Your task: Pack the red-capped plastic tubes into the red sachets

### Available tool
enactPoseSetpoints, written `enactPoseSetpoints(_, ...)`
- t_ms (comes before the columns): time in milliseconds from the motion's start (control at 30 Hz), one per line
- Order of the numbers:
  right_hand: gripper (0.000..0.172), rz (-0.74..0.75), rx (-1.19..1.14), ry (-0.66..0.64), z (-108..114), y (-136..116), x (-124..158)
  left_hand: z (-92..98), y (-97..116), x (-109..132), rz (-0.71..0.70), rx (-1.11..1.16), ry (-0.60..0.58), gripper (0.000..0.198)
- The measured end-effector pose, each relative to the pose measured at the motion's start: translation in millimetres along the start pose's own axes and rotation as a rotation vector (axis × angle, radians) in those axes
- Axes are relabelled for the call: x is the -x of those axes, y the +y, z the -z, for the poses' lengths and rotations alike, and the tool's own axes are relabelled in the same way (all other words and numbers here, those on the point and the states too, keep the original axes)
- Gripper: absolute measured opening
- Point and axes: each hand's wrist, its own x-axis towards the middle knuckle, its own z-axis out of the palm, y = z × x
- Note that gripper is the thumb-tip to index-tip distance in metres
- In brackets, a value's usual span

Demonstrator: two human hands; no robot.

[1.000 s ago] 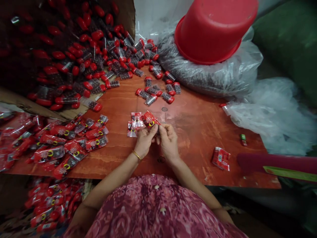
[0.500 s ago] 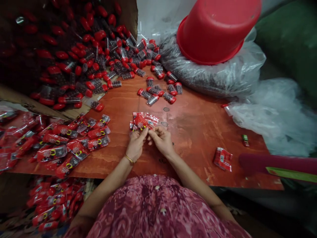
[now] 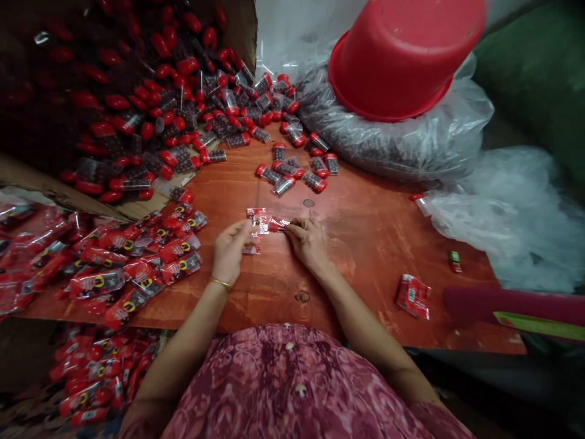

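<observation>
Red-brown paint, scuffed and worn thin in places, covers the wooden bench (image 3: 365, 244), with dark round marks near its near edge and toward its middle. Off the far left corner a cardboard carton (image 3: 247, 30) gapes, spilling red-capped clear vials (image 3: 228, 100) of dark beads along the far edge; a loose cluster lies farther in. Filled red packs (image 3: 141, 268) heap across the left end, and more packs (image 3: 103, 372) lie below the near edge. Behind stands a pale wall (image 3: 292, 27). An upturned red tub (image 3: 406, 67) sits on a bulging clear sack (image 3: 393, 146) at the far edge, while crumpled plastic (image 3: 521, 213) covers the right end. Near the near right corner are a red bundle (image 3: 414, 297) and a magenta roll (image 3: 525, 305). Mid-bench, flat red packets (image 3: 257, 219) lie at the blurred fingertips of the left hand (image 3: 228, 253); whether it holds one I cannot tell. The right hand (image 3: 311, 244) has thumb and forefinger close together at a red packet (image 3: 276, 223); a grip is too small to make out.
</observation>
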Motion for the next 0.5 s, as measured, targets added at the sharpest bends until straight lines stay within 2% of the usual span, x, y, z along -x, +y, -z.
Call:
enactPoseSetpoints(100,0.025,-0.012,0.032,0.077,5,-4,7,-24.9,-12,6,-0.121,-0.434,-0.113,0.031)
enactPoseSetpoints(167,0.024,-0.035,0.054,0.123,11,-9,11,-36.7,-17,4,-0.149,-0.507,-0.164,0.032)
enactPoseSetpoints(233,0.024,-0.047,0.025,0.140,16,-15,13,-44.5,-21,-1,-0.081,-0.399,-0.189,0.031)
enactPoseSetpoints(300,0.025,-0.067,-0.106,0.147,18,-20,13,-49.2,-23,-7,-0.004,-0.218,-0.175,0.030)
enactPoseSetpoints(400,0.041,-0.206,-0.511,0.147,15,-21,7,-51.9,-23,-12,0.010,-0.041,-0.191,0.030)
enactPoseSetpoints(500,0.033,-0.326,-0.866,0.045,11,-17,0,-52.1,-21,-12,-0.033,-0.041,-0.238,0.031)
